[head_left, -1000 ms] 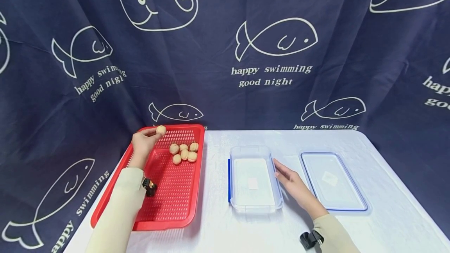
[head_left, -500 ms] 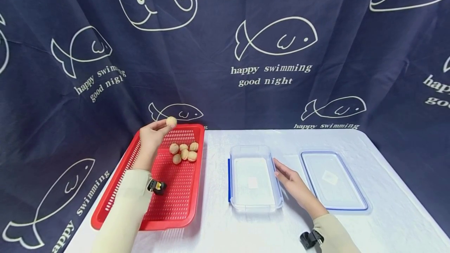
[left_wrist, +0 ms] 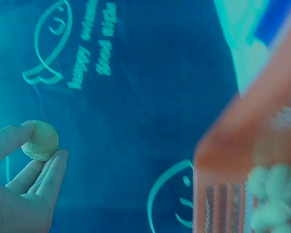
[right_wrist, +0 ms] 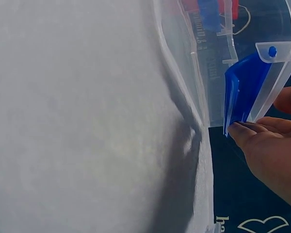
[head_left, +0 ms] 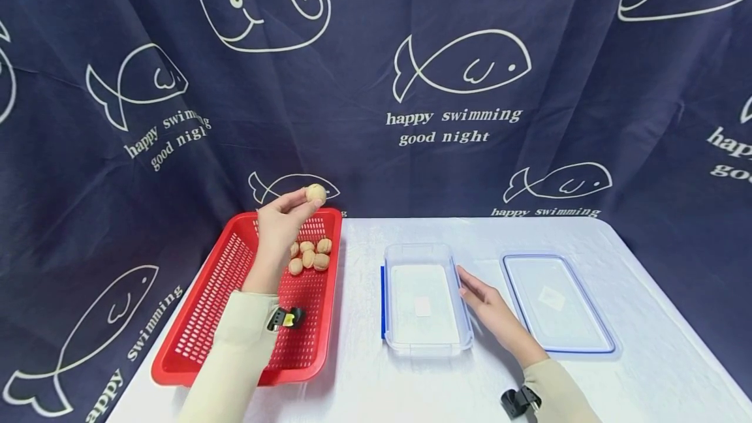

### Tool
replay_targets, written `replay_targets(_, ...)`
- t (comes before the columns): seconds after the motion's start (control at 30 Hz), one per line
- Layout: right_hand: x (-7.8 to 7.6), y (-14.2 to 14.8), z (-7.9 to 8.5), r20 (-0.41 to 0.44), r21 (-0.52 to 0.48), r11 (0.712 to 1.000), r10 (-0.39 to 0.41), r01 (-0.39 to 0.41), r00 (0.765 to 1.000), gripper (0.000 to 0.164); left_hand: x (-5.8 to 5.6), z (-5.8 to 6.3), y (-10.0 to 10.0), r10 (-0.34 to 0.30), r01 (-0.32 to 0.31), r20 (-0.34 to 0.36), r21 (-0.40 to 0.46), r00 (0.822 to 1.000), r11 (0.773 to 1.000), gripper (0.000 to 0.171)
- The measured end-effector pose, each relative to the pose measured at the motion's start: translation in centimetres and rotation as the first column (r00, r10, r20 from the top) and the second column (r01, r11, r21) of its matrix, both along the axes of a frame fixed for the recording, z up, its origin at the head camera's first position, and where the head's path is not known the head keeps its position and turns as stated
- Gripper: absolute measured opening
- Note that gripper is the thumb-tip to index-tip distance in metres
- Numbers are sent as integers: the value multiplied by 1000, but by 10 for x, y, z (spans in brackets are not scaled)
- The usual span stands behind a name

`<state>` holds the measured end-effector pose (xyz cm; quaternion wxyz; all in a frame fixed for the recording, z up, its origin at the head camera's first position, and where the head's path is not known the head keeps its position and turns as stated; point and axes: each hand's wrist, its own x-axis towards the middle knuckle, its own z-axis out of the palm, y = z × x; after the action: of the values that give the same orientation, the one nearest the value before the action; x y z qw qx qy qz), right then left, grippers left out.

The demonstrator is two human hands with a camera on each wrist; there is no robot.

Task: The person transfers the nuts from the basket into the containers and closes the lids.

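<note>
My left hand (head_left: 281,227) pinches a walnut (head_left: 316,193) between thumb and fingertips, raised above the far rim of the red basket (head_left: 320,351). The left wrist view shows the same walnut (left_wrist: 42,141) against the dark curtain. Several more walnuts (head_left: 308,258) lie at the basket's far right, one partly behind my hand. My right hand (head_left: 493,312) rests against the right side of a clear plastic container (head_left: 420,348), its fingers fairly straight. In the right wrist view, its fingertips touch the lower edge of a blue side latch (right_wrist: 245,92).
A clear lid with a blue seal (head_left: 558,305) lies right of the container, partly behind my right wrist. Another blue latch (head_left: 383,302) hangs on the container's left side. The white-covered table (head_left: 364,390) ends at a dark blue fish-print curtain (head_left: 364,83).
My left hand has moved right and slightly up with the walnut, from the basket's far left corner. My right hand and the container have stayed put.
</note>
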<state>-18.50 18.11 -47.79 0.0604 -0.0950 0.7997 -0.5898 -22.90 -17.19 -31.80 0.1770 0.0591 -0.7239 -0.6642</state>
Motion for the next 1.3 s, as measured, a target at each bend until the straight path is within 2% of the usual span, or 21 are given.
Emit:
replay_targets(0.2,1,-1,1,-1,-11,1000,1,-1,1000,52,14,6,28,-73,80,-69,107,995,991,36)
replay_targets(0.37,1,-1,2,-1,-3,1000,-2,2,1000,52,26,7,49,-121,132,-81,141,989,981,36)
replay_targets(0.5,1,-2,2,2,1,1000,-4,4,1000,52,34,5,65,-168,188,-118,187,979,964,38)
replay_targets(0.6,1,-1,2,4,-1,1000,0,0,1000,52,38,3,77,-177,199,-125,201,976,959,36)
replay_targets(0.9,0,-1,1,14,-1,1000,0,0,1000,53,45,-16,112,-248,258,-78,200,966,945,35)
replay_targets(1.3,0,-1,1,22,-8,1000,7,-7,1000,53,43,-57,141,-316,315,-13,139,949,939,30)
